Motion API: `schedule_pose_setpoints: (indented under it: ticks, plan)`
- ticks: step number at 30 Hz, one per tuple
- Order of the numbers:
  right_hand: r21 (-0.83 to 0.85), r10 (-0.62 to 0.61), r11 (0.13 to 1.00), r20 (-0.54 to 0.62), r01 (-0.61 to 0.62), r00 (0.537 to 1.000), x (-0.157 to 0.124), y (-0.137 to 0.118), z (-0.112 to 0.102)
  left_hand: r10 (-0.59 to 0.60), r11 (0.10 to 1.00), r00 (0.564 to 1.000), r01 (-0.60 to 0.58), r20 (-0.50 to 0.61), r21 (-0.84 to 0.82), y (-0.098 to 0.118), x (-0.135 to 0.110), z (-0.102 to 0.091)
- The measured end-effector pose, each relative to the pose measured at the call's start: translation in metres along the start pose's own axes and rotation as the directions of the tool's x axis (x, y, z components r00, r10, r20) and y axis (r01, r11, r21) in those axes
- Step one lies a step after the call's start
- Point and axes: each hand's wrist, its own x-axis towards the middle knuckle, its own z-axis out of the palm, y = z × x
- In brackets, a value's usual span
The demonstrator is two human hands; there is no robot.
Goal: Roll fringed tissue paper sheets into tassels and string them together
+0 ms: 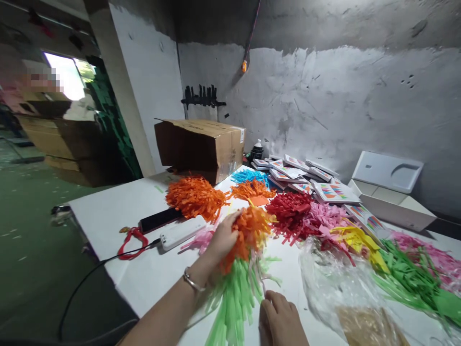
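My left hand [221, 239] is closed around a bundle of orange fringed paper strips [248, 230] above the white table [108, 216]. Light green fringed strips [234, 298] hang from the same bundle toward me. My right hand [281, 319] sits at the bottom edge, fingers pinched on a thin pale strip at the bundle's lower end. A bracelet is on my left wrist.
Piles of orange [194, 197], red [290, 209], pink, yellow and green [410, 276] fringe cover the table. A crumpled clear plastic bag [342, 283], a white power bank [182, 231], a phone [158, 219], red scissors [131, 240], a cardboard box [201, 146] and stacked printed packets [317, 180] lie around.
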Motion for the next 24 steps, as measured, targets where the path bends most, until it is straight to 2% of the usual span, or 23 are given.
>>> schedule_pose_setpoints:
  ticks: [4,10,13,16,18,20,22,24]
  plan:
    - [0.025,0.008,1.000,-0.013,-0.008,1.000,0.000,-0.002,-0.003,-0.082,0.996,0.993,0.083,-0.080,0.010,-0.010,0.022,-0.025]
    - [0.065,0.023,0.998,-0.027,-0.021,0.999,-0.001,-0.007,-0.002,-0.118,0.983,0.992,0.122,-0.043,0.137,-0.014,0.025,-0.030]
    - [0.082,0.037,0.996,-0.028,-0.034,0.999,-0.001,-0.011,0.000,-0.151,0.958,0.986,0.164,-0.074,0.237,-0.004,0.021,-0.034]
    - [0.076,0.082,0.994,-0.018,-0.080,0.996,0.000,-0.015,0.004,-0.106,0.941,0.988,0.136,-0.112,0.310,0.022,0.024,-0.036]
    - [0.064,0.106,0.992,-0.014,-0.105,0.994,0.000,-0.017,0.008,-0.010,0.948,0.999,0.025,-0.050,0.317,0.048,0.036,-0.026]
    - [0.042,0.112,0.993,-0.001,-0.112,0.994,0.001,-0.017,0.015,0.096,0.951,0.993,-0.112,0.067,0.289,0.076,0.055,-0.002]
    - [0.016,0.113,0.993,0.006,-0.113,0.994,0.001,-0.016,0.025,0.170,0.944,0.969,-0.213,0.180,0.252,0.103,0.078,0.033]
    - [-0.015,0.104,0.994,-0.019,-0.104,0.994,0.001,-0.015,0.037,0.194,0.935,0.946,-0.258,0.260,0.243,0.126,0.101,0.074]
